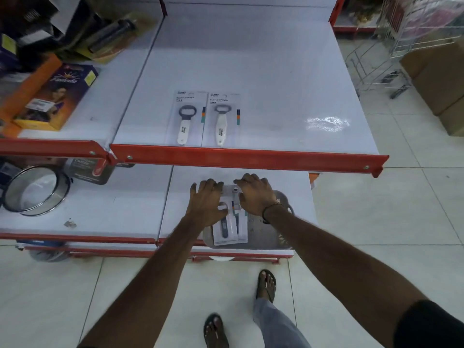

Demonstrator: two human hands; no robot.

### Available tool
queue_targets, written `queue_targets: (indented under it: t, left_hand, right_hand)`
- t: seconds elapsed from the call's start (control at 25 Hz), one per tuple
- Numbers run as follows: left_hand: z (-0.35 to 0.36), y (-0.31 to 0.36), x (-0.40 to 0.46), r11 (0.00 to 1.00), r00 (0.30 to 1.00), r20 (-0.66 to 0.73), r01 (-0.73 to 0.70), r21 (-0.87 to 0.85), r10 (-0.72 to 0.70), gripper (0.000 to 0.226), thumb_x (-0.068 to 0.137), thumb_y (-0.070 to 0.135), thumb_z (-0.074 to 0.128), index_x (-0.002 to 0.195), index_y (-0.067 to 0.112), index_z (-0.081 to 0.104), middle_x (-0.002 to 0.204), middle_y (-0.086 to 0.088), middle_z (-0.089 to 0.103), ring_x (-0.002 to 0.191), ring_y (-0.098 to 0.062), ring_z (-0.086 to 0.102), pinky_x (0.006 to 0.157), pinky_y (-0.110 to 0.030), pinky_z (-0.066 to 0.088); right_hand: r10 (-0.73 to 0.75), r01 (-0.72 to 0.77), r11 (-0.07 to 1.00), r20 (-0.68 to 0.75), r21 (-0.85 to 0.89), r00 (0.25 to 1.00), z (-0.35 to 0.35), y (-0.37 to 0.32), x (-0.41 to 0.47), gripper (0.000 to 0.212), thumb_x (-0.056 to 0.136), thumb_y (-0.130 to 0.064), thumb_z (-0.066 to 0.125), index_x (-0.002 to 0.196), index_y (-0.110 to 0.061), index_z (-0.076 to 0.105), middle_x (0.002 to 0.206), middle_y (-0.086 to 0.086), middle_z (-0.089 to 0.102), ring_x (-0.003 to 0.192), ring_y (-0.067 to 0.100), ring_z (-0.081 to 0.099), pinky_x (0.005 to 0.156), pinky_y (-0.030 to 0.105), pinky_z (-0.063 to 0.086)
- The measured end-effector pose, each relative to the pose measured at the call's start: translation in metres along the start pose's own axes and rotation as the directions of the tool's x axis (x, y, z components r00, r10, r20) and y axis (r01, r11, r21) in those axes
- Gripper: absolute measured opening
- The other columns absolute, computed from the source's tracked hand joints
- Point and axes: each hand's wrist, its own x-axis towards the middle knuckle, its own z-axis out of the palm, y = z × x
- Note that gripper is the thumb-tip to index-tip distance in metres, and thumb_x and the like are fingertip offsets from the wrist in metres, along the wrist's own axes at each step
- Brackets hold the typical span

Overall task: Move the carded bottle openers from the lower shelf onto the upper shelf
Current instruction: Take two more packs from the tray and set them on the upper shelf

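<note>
Two carded bottle openers lie side by side on the upper shelf near its red front rail: one with a dark head, one with a metal head. On the lower shelf a small stack of carded bottle openers rests in a grey perforated basket. My left hand lies on the stack's upper left, fingers spread over the top card. My right hand presses on its upper right. Whether either hand grips a card is hidden.
A round metal sieve and a carded cutter sit on the lower shelf at left. Boxed goods crowd the upper left shelf. A wire trolley and cardboard boxes stand on the tiled floor at right.
</note>
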Motion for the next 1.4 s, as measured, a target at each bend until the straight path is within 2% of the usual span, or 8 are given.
queue_targets:
  t: [0.16,0.28,0.48,0.72,0.88,1.12,1.28,1.4]
  left_hand:
    - [-0.024,0.011,-0.009,0.997,0.994,-0.105,-0.042,-0.071,0.035,0.036,0.086,0.02,0.068,0.12,0.014,0.062,0.121,-0.01,0.065,0.11,-0.029,0.062,0.1,-0.047,0.048]
    - [-0.049,0.025,-0.026,0.993,0.99,-0.112,-0.096,-0.072,0.087,0.021,0.091,0.01,0.059,0.111,0.013,0.061,0.112,-0.012,0.07,0.097,-0.029,0.066,0.086,-0.042,0.056]
    - [-0.094,0.05,-0.067,0.982,0.974,-0.128,-0.189,0.005,0.188,0.023,0.091,0.007,0.063,0.114,0.011,0.059,0.109,-0.011,0.07,0.092,-0.028,0.066,0.087,-0.039,0.052]
    - [-0.175,0.072,-0.1,0.934,0.839,-0.424,-0.352,0.056,0.342,0.034,0.085,0.005,0.063,0.117,0.014,0.057,0.112,-0.004,0.067,0.099,-0.025,0.059,0.087,-0.039,0.041]
    - [-0.232,0.096,-0.088,0.909,0.774,-0.561,-0.407,-0.088,0.293,0.025,0.095,0.004,0.047,0.116,0.012,0.057,0.112,-0.007,0.067,0.102,-0.025,0.058,0.091,-0.039,0.04]
    - [-0.303,0.116,-0.022,0.935,0.781,-0.584,-0.34,-0.103,0.22,0.024,0.09,0.001,0.04,0.105,0.012,0.055,0.098,-0.01,0.069,0.091,-0.032,0.062,0.09,-0.043,0.043]
    - [-0.32,0.123,0.026,0.94,0.844,-0.513,-0.284,-0.187,0.153,0.024,0.087,0.006,0.038,0.1,0.019,0.052,0.091,-0.005,0.073,0.084,-0.03,0.068,0.097,-0.047,0.042]
    - [-0.315,0.126,0.056,0.95,0.875,-0.472,-0.232,-0.208,0.11,0.029,0.084,0.003,0.035,0.101,0.019,0.053,0.09,-0.005,0.075,0.087,-0.029,0.067,0.099,-0.045,0.037]
  right_hand:
    - [0.09,-0.086,0.995,-0.088,0.049,0.992,-0.011,0.005,-0.021,0.038,0.094,-0.027,0.048,0.129,-0.02,0.058,0.128,0.007,0.058,0.121,0.03,0.051,0.098,0.046,0.041]
    - [0.166,-0.139,0.967,-0.119,0.212,0.979,-0.024,-0.003,-0.045,0.03,0.094,-0.023,0.047,0.122,-0.02,0.058,0.123,0.005,0.066,0.115,0.031,0.057,0.095,0.046,0.042]
    - [0.128,-0.078,0.981,-0.287,0.179,0.949,-0.065,-0.023,-0.097,0.027,0.095,-0.016,0.047,0.12,-0.02,0.055,0.117,0.005,0.07,0.107,0.028,0.06,0.094,0.043,0.043]
    - [0.052,-0.048,0.999,-0.56,0.022,0.827,-0.148,-0.036,-0.153,0.024,0.093,-0.016,0.044,0.114,-0.018,0.057,0.105,0.001,0.068,0.093,0.024,0.054,0.08,0.039,0.039]
    - [0.076,-0.013,0.994,-0.612,0.106,0.787,-0.211,-0.038,-0.166,0.021,0.096,-0.018,0.042,0.112,-0.022,0.055,0.098,-0.004,0.066,0.088,0.021,0.051,0.081,0.04,0.037]
    - [0.169,-0.009,0.964,-0.583,0.267,0.794,-0.294,-0.026,-0.141,0.018,0.097,-0.016,0.043,0.108,-0.019,0.057,0.069,-0.019,0.045,0.083,0.021,0.046,0.083,0.04,0.035]
    - [0.221,-0.032,0.948,-0.581,0.317,0.783,-0.33,-0.005,-0.107,0.022,0.096,-0.015,0.042,0.109,-0.02,0.058,0.071,-0.003,0.062,0.074,0.019,0.051,0.084,0.036,0.035]
    - [0.253,-0.097,0.949,-0.54,0.301,0.802,-0.336,0.019,-0.073,0.025,0.095,-0.017,0.041,0.112,-0.025,0.057,0.076,0.0,0.067,0.084,0.024,0.055,0.088,0.037,0.029]
